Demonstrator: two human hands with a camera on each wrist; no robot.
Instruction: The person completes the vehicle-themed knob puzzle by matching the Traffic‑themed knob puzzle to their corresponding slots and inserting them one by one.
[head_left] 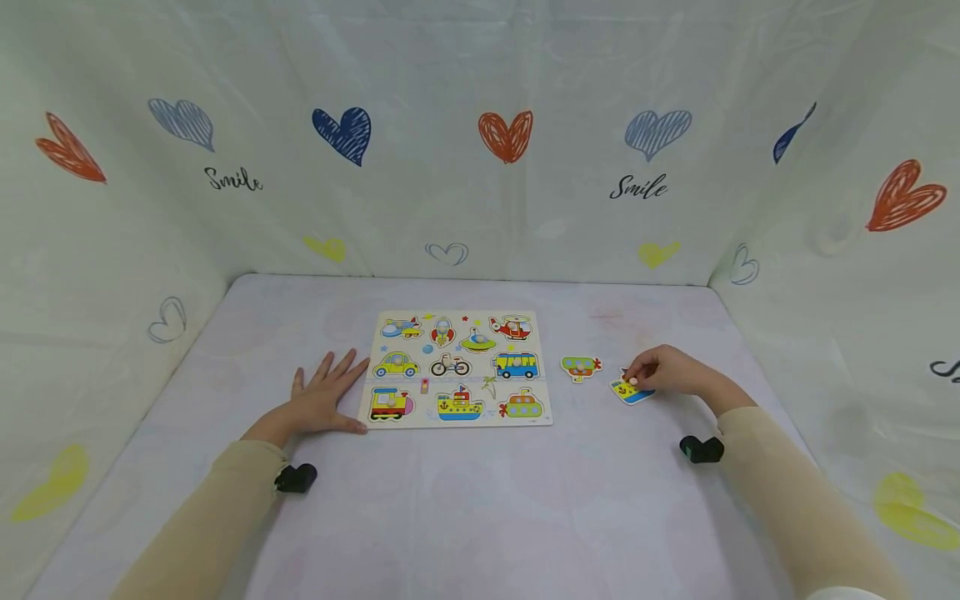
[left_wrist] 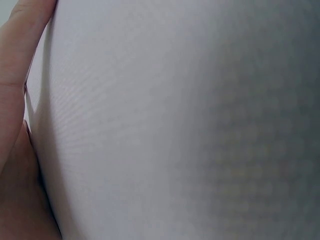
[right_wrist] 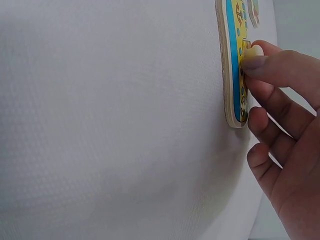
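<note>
My right hand (head_left: 665, 372) pinches the small round knob (right_wrist: 254, 52) of a wooden ship puzzle piece (head_left: 632, 395) between thumb and finger. In the right wrist view the ship piece (right_wrist: 234, 90) shows yellow and blue, close over the table, its upper part overlapped by the fingers. Left of it lies a submarine puzzle piece (head_left: 581, 367), knob up. Spread flat on the table, my left hand (head_left: 324, 398) has its fingertips and thumb right at the left edge of the puzzle board (head_left: 487, 422). Rows of vehicle pictures cover that board.
The pale table (head_left: 480, 517) is enclosed by white curtains (head_left: 427, 67) printed with hearts, at the back and both sides. Black wrist cameras sit at both cuffs, the left camera (head_left: 296, 478) and the right camera (head_left: 702, 449).
</note>
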